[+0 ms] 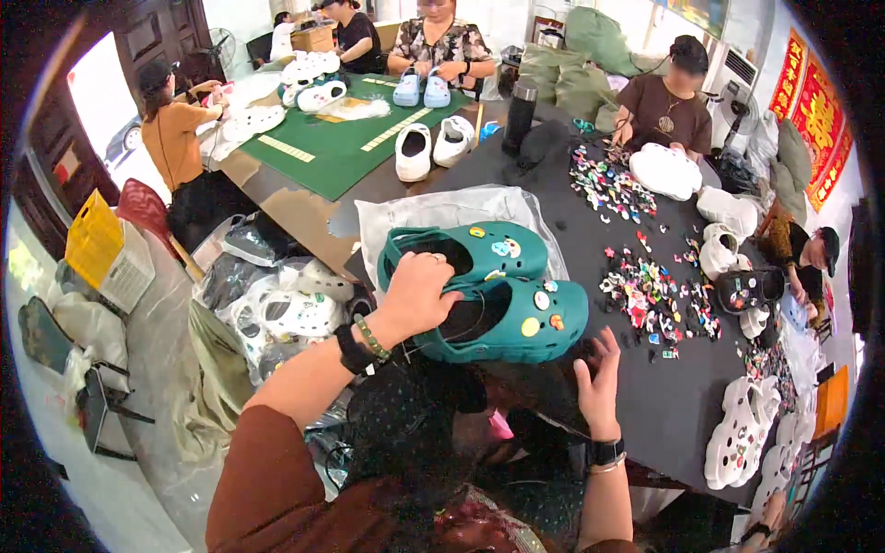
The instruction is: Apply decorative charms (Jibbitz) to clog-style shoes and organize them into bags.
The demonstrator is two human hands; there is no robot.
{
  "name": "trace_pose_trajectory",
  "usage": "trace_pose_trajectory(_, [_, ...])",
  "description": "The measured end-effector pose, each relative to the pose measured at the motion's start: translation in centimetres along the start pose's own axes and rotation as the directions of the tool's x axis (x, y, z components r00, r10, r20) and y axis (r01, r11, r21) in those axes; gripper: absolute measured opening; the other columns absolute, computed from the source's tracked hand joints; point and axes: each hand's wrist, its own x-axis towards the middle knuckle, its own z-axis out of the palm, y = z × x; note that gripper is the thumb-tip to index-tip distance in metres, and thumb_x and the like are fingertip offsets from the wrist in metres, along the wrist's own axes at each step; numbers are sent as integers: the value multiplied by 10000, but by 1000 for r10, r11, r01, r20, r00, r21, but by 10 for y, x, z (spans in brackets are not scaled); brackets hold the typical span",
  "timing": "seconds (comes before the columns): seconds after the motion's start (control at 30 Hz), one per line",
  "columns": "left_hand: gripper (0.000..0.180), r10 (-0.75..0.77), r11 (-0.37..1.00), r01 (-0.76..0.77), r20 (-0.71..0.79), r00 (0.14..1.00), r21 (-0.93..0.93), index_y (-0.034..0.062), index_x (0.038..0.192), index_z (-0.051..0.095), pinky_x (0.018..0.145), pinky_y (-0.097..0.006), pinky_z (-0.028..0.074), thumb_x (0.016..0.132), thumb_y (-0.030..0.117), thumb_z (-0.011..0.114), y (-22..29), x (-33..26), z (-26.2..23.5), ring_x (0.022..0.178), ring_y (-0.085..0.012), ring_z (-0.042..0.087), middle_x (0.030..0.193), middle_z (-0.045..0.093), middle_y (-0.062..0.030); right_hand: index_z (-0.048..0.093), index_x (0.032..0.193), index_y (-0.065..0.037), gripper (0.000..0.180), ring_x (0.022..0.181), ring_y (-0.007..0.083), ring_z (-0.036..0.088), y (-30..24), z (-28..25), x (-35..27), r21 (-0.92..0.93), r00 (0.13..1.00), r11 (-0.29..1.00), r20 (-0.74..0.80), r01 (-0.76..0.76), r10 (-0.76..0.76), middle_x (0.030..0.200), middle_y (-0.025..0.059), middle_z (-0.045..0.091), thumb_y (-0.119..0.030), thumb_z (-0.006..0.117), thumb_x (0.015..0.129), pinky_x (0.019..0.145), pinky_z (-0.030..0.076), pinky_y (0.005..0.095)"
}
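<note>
Brown sleeve (pixel 263 461); left hand (pixel 413 300), fingers gripping the adjoining rims of paired green clogs (pixel 518 311) over a plastic bag (pixel 395 214) on the desk (pixel 650 410); right hand (pixel 599 387), fingers open, best steadying the toes.

The clogs (pixel 516 343) are deep teal green, dotted with yellow, orange and white charms (pixel 530 326). The surface (pixel 636 405) is dark grey, speckled by multicoloured loose charms (pixel 636 288). The mat (pixel 323 166) is green, one crate (pixel 92 238) yellow, the banners (pixel 817 120) red with gold, the near sleeve (pixel 258 479) reddish brown, a co-worker's top (pixel 464 41) floral.
</note>
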Motion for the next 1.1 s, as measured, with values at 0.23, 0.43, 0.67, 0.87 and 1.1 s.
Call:
trace_pose_trajectory(0.23, [279, -185, 982, 178, -146, 972, -57, -8, 767, 619, 716, -479, 474, 689, 201, 787, -48, 44, -42, 840, -411, 602, 829, 615, -198, 393, 1400, 0, 576, 1299, 347, 466, -7, 8, -5, -105, 997, 994, -70, 19, -26, 1459, 192, 425, -120, 656, 901, 1034, 416, 411])
trace_pose_trajectory(0.43, [395, -517, 853, 522, -102, 850, 25, -29, 710, 651, 654, -452, 503, 701, 331, 813, -146, 124, -60, 712, -389, 650, 722, 647, -239, 493, 1244, 7, 418, 1267, 398, 481, -18, 12, -4, -290, 997, 954, -19, 69, -78, 1405, 231, 468, -94, 655, 871, 1064, 393, 440])
trace_pose_trajectory(0.67, [368, -605, 760, 637, -219, 765, 126, -11, 779, 697, 711, -444, 523, 692, 331, 803, -273, 193, -3, 782, -360, 675, 783, 677, -215, 549, 1139, -10, 386, 1185, 399, 526, -19, 12, -5, -375, 996, 923, 18, 86, -86, 1298, 209, 550, -83, 706, 794, 1019, 411, 458])
trace_pose_trajectory(0.87, [362, -528, 781, 621, -458, 716, 71, 2, 919, 740, 816, -428, 540, 767, 330, 740, -354, 265, 7, 879, -334, 701, 891, 726, -188, 583, 1017, -38, 347, 1159, 392, 522, -41, 17, 7, -476, 990, 871, 115, 123, -77, 1230, 164, 571, -81, 734, 707, 991, 395, 501])
trace_pose_trajectory(1.1, [552, -472, 872, 487, -179, 863, 50, 3, 1070, 707, 913, -436, 508, 799, 483, 722, -342, 229, 55, 1018, -356, 661, 1072, 699, -210, 576, 1006, -41, 334, 1157, 398, 517, -43, 20, 12, -478, 993, 874, 116, 86, -34, 1220, 165, 564, -46, 710, 701, 988, 391, 511])
